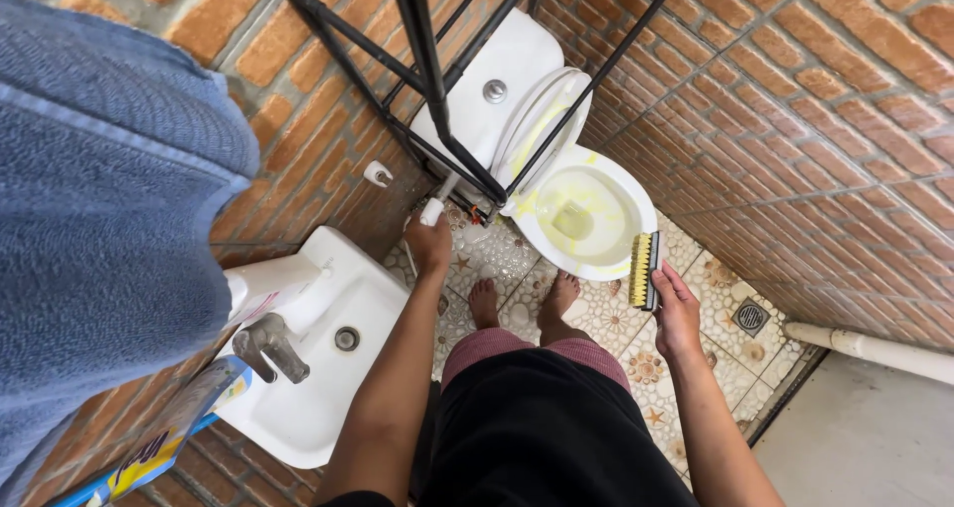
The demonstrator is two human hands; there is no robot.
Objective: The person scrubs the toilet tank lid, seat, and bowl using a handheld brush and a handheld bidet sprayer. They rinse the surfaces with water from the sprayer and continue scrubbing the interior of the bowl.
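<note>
Right of centre, your right hand (676, 313) grips the scrub brush (644, 268) bristles-outward beside the toilet bowl (556, 239); your left hand (429, 244) clasps what looks like a spray nozzle (433, 211).

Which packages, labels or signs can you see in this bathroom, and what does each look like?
Printed package: bottom left corner, lying beside the white sink; flat, blue with yellow and white patches, only partly in view.
No other labels, signs or screens show.
</note>
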